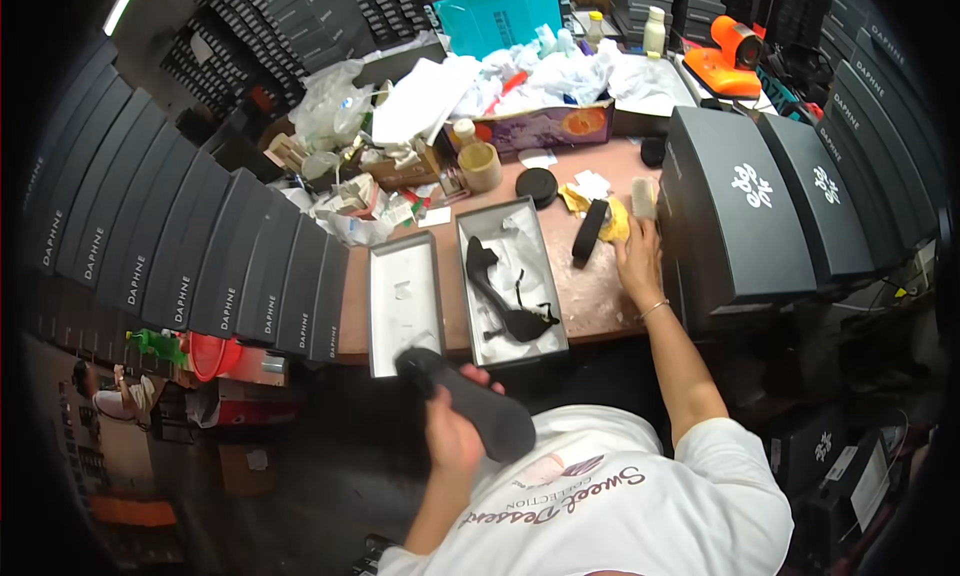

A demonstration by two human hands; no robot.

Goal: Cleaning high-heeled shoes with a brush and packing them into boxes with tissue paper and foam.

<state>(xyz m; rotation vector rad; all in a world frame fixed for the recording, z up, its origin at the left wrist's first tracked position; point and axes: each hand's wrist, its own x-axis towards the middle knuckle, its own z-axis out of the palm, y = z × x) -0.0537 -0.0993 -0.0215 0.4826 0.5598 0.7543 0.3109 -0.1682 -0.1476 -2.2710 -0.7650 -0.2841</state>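
Observation:
Above the floor in front of the table, my left hand (452, 431) is closed around a black heeled shoe (480, 408), its sole side facing up; motion blurs it slightly. My right hand (640, 259) reaches over the table's right part with fingers stretched out. Its fingertips are at a yellow cloth (614, 220) and the lower end of a pale block (643, 198); whether they grip either I cannot make out. A black brush-like bar (590, 233) lies left of the cloth. In an open shoebox (562, 321) a black strappy heeled sandal (497, 301) rests on white paper.
The box lid (374, 306) lies left of the shoebox. Stacked grey shoeboxes (215, 251) wall the left side, and upright dark boxes (735, 216) the right. Behind are a jar (480, 166), a round black tin (537, 184), a carton of crumpled paper (560, 128) and an orange tape dispenser (722, 61).

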